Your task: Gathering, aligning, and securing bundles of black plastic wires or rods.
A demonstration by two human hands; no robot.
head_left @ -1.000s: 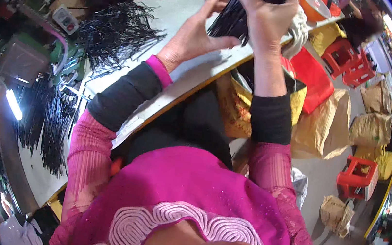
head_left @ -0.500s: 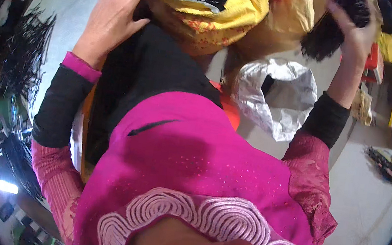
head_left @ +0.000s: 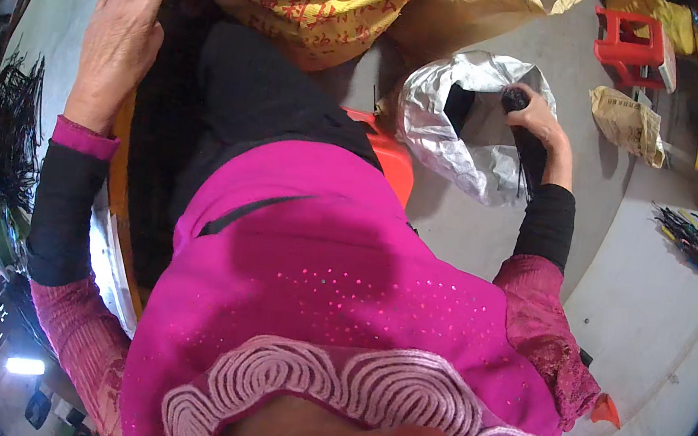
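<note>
Loose black strands (head_left: 11, 129) lie on the counter (head_left: 52, 25), apparently still to be gathered. The left hand (head_left: 117, 46) rests palm-down at its edge, grip empty, fingers slightly parted. A dark object (head_left: 459, 105) already sits inside the silver bag (head_left: 432, 124). At its right rim, the right hand (head_left: 541, 122) reaches down, grip closed around a black bundle (head_left: 532, 160), not yet released.

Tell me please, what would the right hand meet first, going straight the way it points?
Probably the open silver bag: the right hand, holding a bundle of black strands, points leftward across it. Depth is unclear, so this is tentative.
</note>
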